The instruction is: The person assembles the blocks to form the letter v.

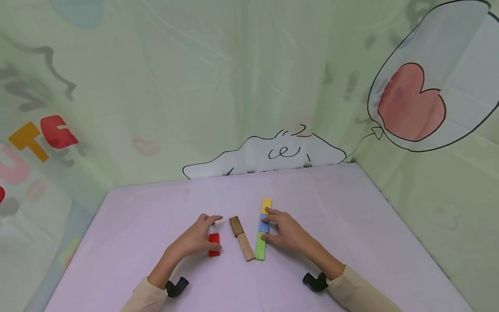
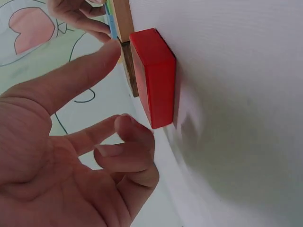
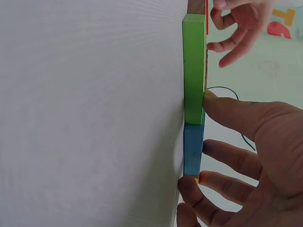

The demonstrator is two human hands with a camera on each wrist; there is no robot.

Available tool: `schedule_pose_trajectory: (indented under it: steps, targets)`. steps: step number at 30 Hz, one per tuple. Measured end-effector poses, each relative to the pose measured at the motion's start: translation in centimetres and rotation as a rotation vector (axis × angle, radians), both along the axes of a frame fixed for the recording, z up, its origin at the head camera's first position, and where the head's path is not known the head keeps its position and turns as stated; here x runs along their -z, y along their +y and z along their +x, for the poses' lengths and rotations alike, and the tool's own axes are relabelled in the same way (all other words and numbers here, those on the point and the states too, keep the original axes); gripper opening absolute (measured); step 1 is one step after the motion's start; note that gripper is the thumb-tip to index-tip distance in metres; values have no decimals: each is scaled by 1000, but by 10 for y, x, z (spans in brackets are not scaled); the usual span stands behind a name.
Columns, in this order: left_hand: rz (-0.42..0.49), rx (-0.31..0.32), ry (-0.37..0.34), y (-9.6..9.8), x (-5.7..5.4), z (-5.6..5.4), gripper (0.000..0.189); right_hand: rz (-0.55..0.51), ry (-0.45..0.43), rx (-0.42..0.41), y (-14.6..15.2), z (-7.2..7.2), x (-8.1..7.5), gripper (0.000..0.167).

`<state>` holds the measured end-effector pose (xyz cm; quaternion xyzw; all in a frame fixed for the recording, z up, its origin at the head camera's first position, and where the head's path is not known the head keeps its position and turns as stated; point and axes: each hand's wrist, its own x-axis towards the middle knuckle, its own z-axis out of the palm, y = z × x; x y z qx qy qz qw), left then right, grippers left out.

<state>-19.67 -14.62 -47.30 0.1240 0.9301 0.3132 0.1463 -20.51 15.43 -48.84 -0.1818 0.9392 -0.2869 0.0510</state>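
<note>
A red block (image 1: 214, 238) lies on the table beside my left hand (image 1: 198, 237). In the left wrist view the thumb extends over the red block (image 2: 160, 78), and the other fingers are loosely bent with nothing in them. My right hand (image 1: 290, 232) is over a straight row made of a yellow block (image 1: 267, 203), a blue block (image 1: 264, 226) and a green block (image 1: 260, 251). Its thumb touches the green block's upper face in the right wrist view, with fingertips at the blue block (image 3: 192, 150) and the row's far end.
Between the hands, a dark brown block (image 1: 236, 226) and a light wooden block (image 1: 245, 248) form a slanted line, whose near end meets the green block. Pale cloth covers the table (image 1: 331, 203). Behind stands a printed curtain (image 1: 195, 86).
</note>
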Motion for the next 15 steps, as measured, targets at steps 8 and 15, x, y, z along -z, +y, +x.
schedule_pose_trajectory:
  steps: [8,15]
  targets:
    - [-9,43,-68,-12,0,11,89,-5,-6,-2,1,0,1,50]
    - [4,97,-83,-19,-1,14,78,-7,3,-14,2,0,0,51]
